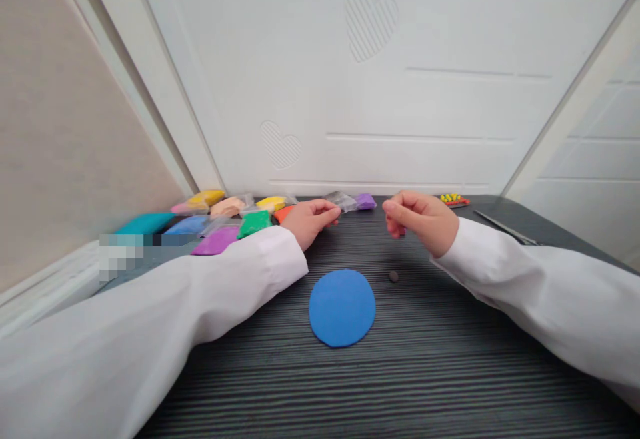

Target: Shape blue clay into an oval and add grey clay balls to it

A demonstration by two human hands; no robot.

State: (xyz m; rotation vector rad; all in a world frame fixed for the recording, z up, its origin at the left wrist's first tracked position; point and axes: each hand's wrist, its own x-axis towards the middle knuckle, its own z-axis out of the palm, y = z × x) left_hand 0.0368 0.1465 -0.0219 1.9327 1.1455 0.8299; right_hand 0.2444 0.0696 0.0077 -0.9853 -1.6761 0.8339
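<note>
Blue clay disc (342, 308) done, flat on dark surface (425, 386), small dark ball (393, 276) nearby; more colours left in clay packs (254, 224). L hand (310, 222) grip closed on corner of clear bag (341, 200); R hand (421, 220) grip curled, can't tell if holding anything.

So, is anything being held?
The right hand seems to pinch a small dark bit at its fingertips; whether the left hand holds the clear bag cannot be told.
</note>
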